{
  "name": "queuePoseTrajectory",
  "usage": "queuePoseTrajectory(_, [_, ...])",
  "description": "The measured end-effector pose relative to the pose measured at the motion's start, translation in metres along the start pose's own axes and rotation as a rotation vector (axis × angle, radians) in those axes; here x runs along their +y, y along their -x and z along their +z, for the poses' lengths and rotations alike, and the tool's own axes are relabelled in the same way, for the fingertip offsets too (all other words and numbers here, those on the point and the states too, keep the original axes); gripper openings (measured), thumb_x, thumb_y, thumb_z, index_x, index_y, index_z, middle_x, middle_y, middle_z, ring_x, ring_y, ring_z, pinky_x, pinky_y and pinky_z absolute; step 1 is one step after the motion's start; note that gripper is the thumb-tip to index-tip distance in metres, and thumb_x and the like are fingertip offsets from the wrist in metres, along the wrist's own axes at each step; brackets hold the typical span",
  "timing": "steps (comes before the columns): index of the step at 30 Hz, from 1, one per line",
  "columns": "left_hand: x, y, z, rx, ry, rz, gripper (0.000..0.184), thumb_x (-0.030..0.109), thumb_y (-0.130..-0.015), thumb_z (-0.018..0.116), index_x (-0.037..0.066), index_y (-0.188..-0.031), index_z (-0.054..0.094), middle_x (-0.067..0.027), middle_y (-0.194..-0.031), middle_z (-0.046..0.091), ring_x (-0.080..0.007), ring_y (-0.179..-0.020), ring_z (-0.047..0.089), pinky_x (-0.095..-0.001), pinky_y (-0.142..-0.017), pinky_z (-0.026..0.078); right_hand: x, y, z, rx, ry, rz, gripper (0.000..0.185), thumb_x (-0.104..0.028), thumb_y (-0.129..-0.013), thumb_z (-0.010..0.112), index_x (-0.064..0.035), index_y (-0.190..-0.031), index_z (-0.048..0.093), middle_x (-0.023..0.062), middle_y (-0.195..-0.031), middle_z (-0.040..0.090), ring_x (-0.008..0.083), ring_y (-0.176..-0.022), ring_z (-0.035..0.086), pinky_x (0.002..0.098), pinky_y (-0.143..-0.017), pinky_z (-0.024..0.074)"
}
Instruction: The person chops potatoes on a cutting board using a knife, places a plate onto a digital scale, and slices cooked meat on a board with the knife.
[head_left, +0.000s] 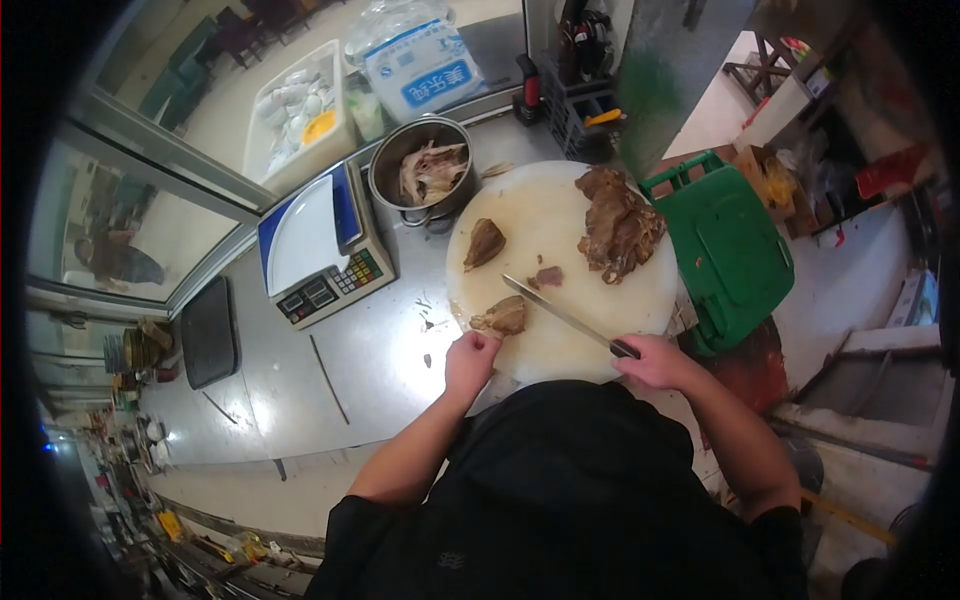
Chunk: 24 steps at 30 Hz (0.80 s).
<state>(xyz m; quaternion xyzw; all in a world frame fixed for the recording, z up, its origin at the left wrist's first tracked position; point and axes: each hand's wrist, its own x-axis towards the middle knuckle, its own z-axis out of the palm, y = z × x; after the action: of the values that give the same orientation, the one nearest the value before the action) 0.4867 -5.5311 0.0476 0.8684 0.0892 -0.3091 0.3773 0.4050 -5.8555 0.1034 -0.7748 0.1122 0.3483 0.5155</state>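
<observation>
Steel counter [280,412] extends left from the board [540,210], the reference for all positions. Tray [210,335]: well left of the board. Scale [345,285]: left of the board, nearer. Pot [385,172]: just beside the board's far left edge, containing meat [435,172]. Left hand [470,365]: at the board's near left edge, fingers pinched on the near chunk [508,314]. Far chunk [485,244]: on the board's left part, loose. Scraps [548,277]: mid-board. Knife [570,318]: over the board, tip pointing far left; blade contact cannot be determined. Right hand [650,360]: at the board's near right edge, wrapped around the handle. Hands are apart. Slab [620,225]: board's far right. Green bin [740,260]: beside the board's right edge.

Caution: an edge-only pinch could let the near chunk slip. Exposed fingertips risk a cut if the blade swings left.
</observation>
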Motion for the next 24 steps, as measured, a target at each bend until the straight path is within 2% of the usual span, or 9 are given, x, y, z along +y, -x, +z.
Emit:
queuePoseTrajectory(1, [0.000, 0.002, 0.001, -0.001, -0.002, 0.000, 0.029, 0.027, -0.088, 0.069, 0.001, -0.101, 0.061, -0.0169, -0.109, 0.064, -0.0254, -0.090, 0.064, -0.0382, -0.070, 0.052, -0.001, -0.002, 0.000, 0.000, -0.002, 0.001, 0.039, -0.022, -0.090, 0.065, -0.0012, -0.122, 0.060, 0.0039, -0.069, 0.059, 0.0124, -0.051, 0.056, 0.0291, -0.049, 0.0473])
queuePoseTrajectory(3, [0.003, 0.008, 0.005, 0.390, -0.349, 0.637, 0.038, 0.019, -0.075, 0.074, 0.004, -0.107, 0.060, -0.0181, -0.111, 0.060, -0.0330, -0.101, 0.059, -0.0420, -0.083, 0.049, -0.009, -0.007, 0.003, 0.031, -0.005, -0.071, 0.040, -0.022, -0.090, 0.064, -0.0026, -0.125, 0.058, 0.0043, -0.070, 0.059, 0.0128, -0.051, 0.056, 0.0297, -0.047, 0.0472])
queuePoseTrajectory(7, [0.015, -0.015, 0.007, 0.338, -0.553, 0.893, 0.061, 0.013, -0.071, 0.075, 0.008, -0.127, 0.054, -0.0157, -0.119, 0.058, -0.0359, -0.112, 0.054, -0.0445, -0.095, 0.045, -0.023, -0.018, 0.008, -0.005, 0.016, -0.047, 0.040, -0.019, -0.090, 0.064, -0.0035, -0.126, 0.057, 0.0050, -0.071, 0.060, 0.0129, -0.051, 0.056, 0.0294, -0.045, 0.0465])
queuePoseTrajectory(11, [0.018, -0.027, 0.010, 0.277, -0.539, 0.866, 0.062, 0.010, -0.076, 0.070, 0.007, -0.133, 0.049, -0.0167, -0.117, 0.059, -0.0393, -0.107, 0.056, -0.0464, -0.094, 0.047, -0.027, -0.023, 0.011, 0.010, -0.019, -0.012, 0.041, -0.013, -0.089, 0.061, -0.0034, -0.128, 0.055, 0.0047, -0.071, 0.059, 0.0121, -0.052, 0.056, 0.0285, -0.046, 0.0467])
queuePoseTrajectory(13, [0.031, -0.017, 0.006, 0.149, -0.254, 0.492, 0.050, 0.005, -0.081, 0.061, 0.003, -0.129, 0.050, -0.0157, -0.115, 0.061, -0.0363, -0.099, 0.061, -0.0440, -0.088, 0.051, -0.026, -0.024, 0.011, 0.007, -0.024, 0.016, 0.042, -0.011, -0.089, 0.061, -0.0025, -0.130, 0.055, 0.0044, -0.071, 0.058, 0.0115, -0.052, 0.056, 0.0280, -0.048, 0.0480])
queuePoseTrajectory(14, [0.025, -0.025, 0.008, 0.148, -0.255, 0.492, 0.050, 0.005, -0.081, 0.061, 0.003, -0.129, 0.050, -0.0157, -0.115, 0.061, -0.0363, -0.099, 0.061, -0.0440, -0.088, 0.051, -0.025, -0.025, 0.012, 0.026, 0.020, 0.002, 0.039, -0.011, -0.087, 0.060, -0.0012, -0.125, 0.057, 0.0063, -0.070, 0.060, 0.0144, -0.055, 0.058, 0.0308, -0.052, 0.0492])
queuePoseTrajectory(19, [0.003, -0.043, 0.009, -0.422, 0.992, 0.041, 0.040, 0.001, -0.082, 0.055, -0.001, -0.122, 0.051, -0.0111, -0.114, 0.061, -0.0226, -0.102, 0.063, -0.0339, -0.089, 0.052, -0.026, -0.022, 0.014, 0.068, 0.072, -0.017, 0.034, -0.013, -0.084, 0.061, 0.0019, -0.115, 0.059, 0.0102, -0.070, 0.061, 0.0192, -0.061, 0.062, 0.0353, -0.061, 0.0512])
queuePoseTrajectory(23, [0.013, -0.025, 0.015, -0.157, 0.681, 0.346, 0.044, 0.000, -0.079, 0.061, 0.001, -0.122, 0.053, -0.0142, -0.121, 0.059, -0.0283, -0.110, 0.059, -0.0371, -0.096, 0.049, -0.029, -0.021, 0.013, 0.066, 0.098, -0.038, 0.034, -0.015, -0.085, 0.061, 0.0022, -0.115, 0.060, 0.0098, -0.069, 0.061, 0.0191, -0.060, 0.061, 0.0352, -0.060, 0.0508])
queuePoseTrajectory(24, [0.017, -0.016, 0.014, 0.083, 0.236, 0.618, 0.047, 0.000, -0.077, 0.064, 0.002, -0.123, 0.053, -0.0159, -0.124, 0.056, -0.0314, -0.113, 0.057, -0.0388, -0.098, 0.048, -0.030, -0.021, 0.013, 0.063, 0.111, -0.045, 0.034, -0.016, -0.086, 0.062, 0.0022, -0.115, 0.060, 0.0093, -0.068, 0.061, 0.0187, -0.060, 0.061, 0.0350, -0.060, 0.0507])
